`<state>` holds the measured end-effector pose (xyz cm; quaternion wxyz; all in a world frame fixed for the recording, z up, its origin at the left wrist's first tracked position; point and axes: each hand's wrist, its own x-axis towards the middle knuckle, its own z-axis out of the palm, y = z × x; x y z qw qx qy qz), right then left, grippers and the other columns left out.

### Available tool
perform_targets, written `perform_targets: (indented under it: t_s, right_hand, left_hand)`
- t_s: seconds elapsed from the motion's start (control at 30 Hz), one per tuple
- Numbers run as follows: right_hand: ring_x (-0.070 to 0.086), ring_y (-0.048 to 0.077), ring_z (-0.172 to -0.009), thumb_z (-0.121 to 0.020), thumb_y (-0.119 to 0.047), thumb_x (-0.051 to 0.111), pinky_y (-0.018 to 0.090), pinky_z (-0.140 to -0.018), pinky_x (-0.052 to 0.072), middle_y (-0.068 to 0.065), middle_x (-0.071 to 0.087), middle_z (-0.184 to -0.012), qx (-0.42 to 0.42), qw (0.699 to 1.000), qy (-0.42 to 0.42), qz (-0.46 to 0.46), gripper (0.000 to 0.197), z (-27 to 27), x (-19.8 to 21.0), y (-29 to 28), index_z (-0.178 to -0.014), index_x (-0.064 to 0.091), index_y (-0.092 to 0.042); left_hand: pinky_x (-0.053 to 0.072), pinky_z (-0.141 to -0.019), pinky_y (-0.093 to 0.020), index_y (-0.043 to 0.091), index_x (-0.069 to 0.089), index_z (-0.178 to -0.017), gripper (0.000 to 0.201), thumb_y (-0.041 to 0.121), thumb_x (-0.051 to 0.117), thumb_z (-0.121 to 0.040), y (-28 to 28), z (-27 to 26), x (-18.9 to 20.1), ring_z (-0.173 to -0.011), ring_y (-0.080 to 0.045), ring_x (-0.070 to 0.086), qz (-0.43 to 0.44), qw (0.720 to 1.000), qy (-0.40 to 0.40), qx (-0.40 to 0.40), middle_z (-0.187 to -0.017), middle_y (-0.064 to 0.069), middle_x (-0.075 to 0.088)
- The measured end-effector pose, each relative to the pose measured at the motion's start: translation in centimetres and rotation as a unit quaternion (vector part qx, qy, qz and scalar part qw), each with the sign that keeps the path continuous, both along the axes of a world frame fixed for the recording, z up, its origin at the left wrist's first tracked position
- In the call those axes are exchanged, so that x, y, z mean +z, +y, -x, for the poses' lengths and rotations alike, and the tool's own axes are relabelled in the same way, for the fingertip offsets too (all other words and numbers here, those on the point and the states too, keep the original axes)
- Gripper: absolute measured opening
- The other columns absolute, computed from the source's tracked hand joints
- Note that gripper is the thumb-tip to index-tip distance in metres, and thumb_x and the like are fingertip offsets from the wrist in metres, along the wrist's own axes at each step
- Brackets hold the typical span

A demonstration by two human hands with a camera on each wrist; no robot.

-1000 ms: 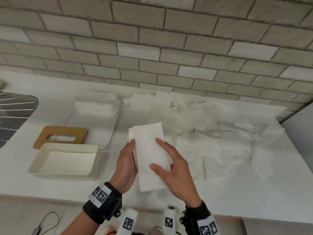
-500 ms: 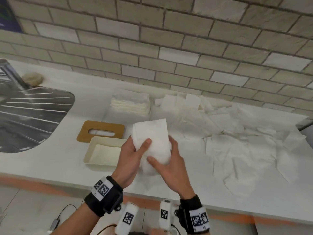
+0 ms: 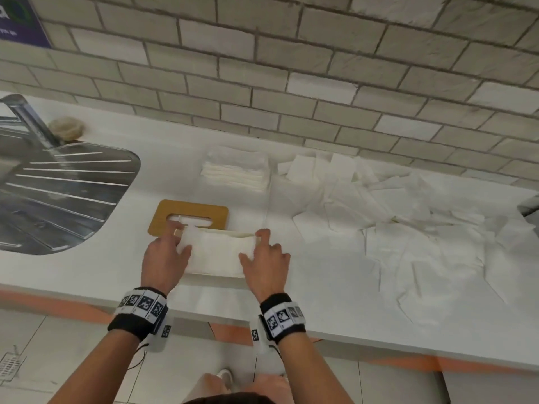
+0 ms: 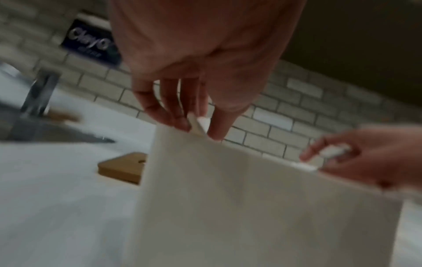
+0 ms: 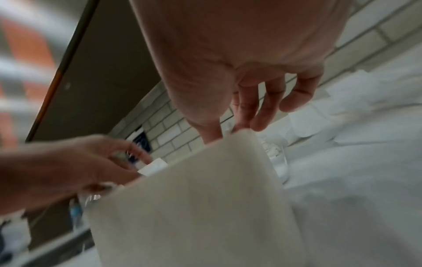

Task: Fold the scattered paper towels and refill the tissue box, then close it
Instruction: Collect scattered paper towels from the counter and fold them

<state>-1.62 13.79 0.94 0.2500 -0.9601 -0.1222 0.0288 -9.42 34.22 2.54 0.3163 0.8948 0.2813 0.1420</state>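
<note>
A folded white paper towel (image 3: 215, 252) lies lengthwise over the cream tissue box (image 3: 217, 274), hiding most of it. My left hand (image 3: 166, 258) pinches the towel's left end and my right hand (image 3: 265, 258) pinches its right end. In the left wrist view my left hand (image 4: 198, 124) pinches the towel's edge at the rim of the box (image 4: 228, 207). My right hand (image 5: 239, 126) does the same above the box (image 5: 194, 207) in the right wrist view. The wooden lid (image 3: 189, 217) with its slot lies flat just behind the box.
A stack of folded towels (image 3: 236, 170) sits behind the lid near the brick wall. Several loose towels (image 3: 393, 223) are spread over the right of the white counter. A steel drainboard (image 3: 58, 196) and faucet (image 3: 32, 121) are at the left. The counter's front edge (image 3: 379, 342) runs close below my wrists.
Both hands carried the folded towel left and down from in front of me onto the box, turning it from upright to lengthwise.
</note>
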Motion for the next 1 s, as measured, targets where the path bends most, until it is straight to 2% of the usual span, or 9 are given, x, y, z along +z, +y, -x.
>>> perform_targets:
  t_s: [0.07,0.17,0.3,0.43,0.6,0.73,0.87,0.93,1.0]
  right_hand:
    - [0.062,0.027,-0.104,-0.089,-0.042,0.079,0.043,-0.083,0.043,0.0,0.07,-0.114,0.006,0.998,-0.042,0.035,0.059,0.2,-0.2,0.4,-0.136,0.047,-0.026]
    - [0.06,0.021,-0.103,-0.091,-0.048,0.073,0.041,-0.083,0.047,-0.004,0.064,-0.115,-0.033,0.995,-0.087,-0.035,0.05,0.4,0.7,-2.2,-0.131,0.051,-0.028]
    - [0.059,0.016,-0.094,-0.1,-0.047,0.065,0.041,-0.082,0.049,-0.01,0.06,-0.097,-0.075,0.993,-0.048,-0.081,0.031,-0.3,1.0,-10.8,-0.123,0.053,-0.031]
    - [0.062,0.013,-0.087,-0.1,-0.042,0.069,0.039,-0.077,0.054,-0.015,0.059,-0.09,-0.143,0.986,-0.024,-0.085,0.017,-2.0,-0.4,-22.3,-0.111,0.059,-0.033]
    - [0.062,0.033,-0.108,-0.098,-0.035,0.073,0.037,-0.078,0.046,0.006,0.062,-0.114,-0.32,0.945,0.001,-0.065,0.025,-4.7,-2.8,-36.6,-0.114,0.062,-0.02]
    - [0.054,0.042,-0.126,-0.098,-0.06,0.065,0.052,-0.093,0.049,0.016,0.051,-0.137,-0.445,0.889,0.088,-0.067,0.053,-7.9,-4.0,-44.3,-0.125,0.058,-0.014]
    - [0.054,0.04,-0.128,-0.091,-0.079,0.059,0.055,-0.103,0.046,0.014,0.058,-0.138,-0.435,0.895,0.082,-0.053,0.072,-11.5,-4.9,-46.4,-0.13,0.057,-0.018]
    - [0.053,0.039,-0.128,-0.086,-0.077,0.067,0.053,-0.103,0.045,0.012,0.055,-0.138,-0.383,0.919,0.092,-0.028,0.076,-13.2,-5.4,-46.2,-0.138,0.05,-0.024]
    - [0.056,0.035,-0.123,-0.085,-0.065,0.073,0.048,-0.101,0.049,0.005,0.058,-0.13,-0.312,0.942,0.125,0.009,0.062,-14.5,-6.6,-46.4,-0.132,0.051,-0.031]
  left_hand:
    - [0.049,-0.078,-0.05,0.016,0.055,-0.124,0.051,0.014,0.085,-0.083,-0.4,0.0,-0.7,-0.101,-0.042,0.062,-0.086,0.995,0.043,-0.031,-0.101,-0.01,0.073]
    - [0.046,-0.078,-0.053,0.014,0.061,-0.122,0.046,0.016,0.086,-0.084,-2.6,-0.4,0.2,-0.105,-0.041,0.054,-0.129,0.991,0.0,-0.031,-0.114,-0.009,0.071]
    - [0.047,-0.079,-0.04,0.021,0.062,-0.114,0.028,0.014,0.078,-0.091,-8.1,-1.4,2.3,-0.095,-0.023,0.056,-0.048,0.988,-0.096,-0.11,-0.105,0.007,0.068]
    - [0.049,-0.075,-0.027,0.029,0.063,-0.102,0.018,0.016,0.074,-0.096,-15.8,-3.4,3.1,-0.09,-0.009,0.061,0.023,0.964,-0.107,-0.24,-0.095,0.02,0.065]
    - [0.051,-0.079,-0.024,0.036,0.06,-0.097,0.014,0.025,0.068,-0.099,-26.0,-7.6,0.2,-0.094,-0.002,0.06,0.051,0.923,-0.022,-0.38,-0.092,0.023,0.064]
    - [0.051,-0.083,-0.03,0.037,0.059,-0.098,0.007,0.032,0.06,-0.102,-34.3,-10.9,-3.4,-0.093,-0.002,0.056,0.052,0.892,0.029,-0.448,-0.094,0.021,0.062]
    - [0.051,-0.094,-0.037,0.029,0.062,-0.12,0.017,0.035,0.052,-0.108,-42.2,-13.2,-6.3,-0.106,-0.009,0.051,0.031,0.872,0.024,-0.487,-0.117,0.011,0.062]
    - [0.048,-0.099,-0.036,0.03,0.059,-0.137,0.033,0.042,0.045,-0.11,-45.2,-13.8,-7.6,-0.12,-0.014,0.048,-0.008,0.852,0.018,-0.524,-0.139,0.009,0.057]
    - [0.043,-0.105,-0.039,0.035,0.056,-0.144,0.043,0.054,0.038,-0.11,-47.3,-14.0,-8.9,-0.137,-0.018,0.039,-0.057,0.837,0.057,-0.541,-0.159,0.009,0.043]
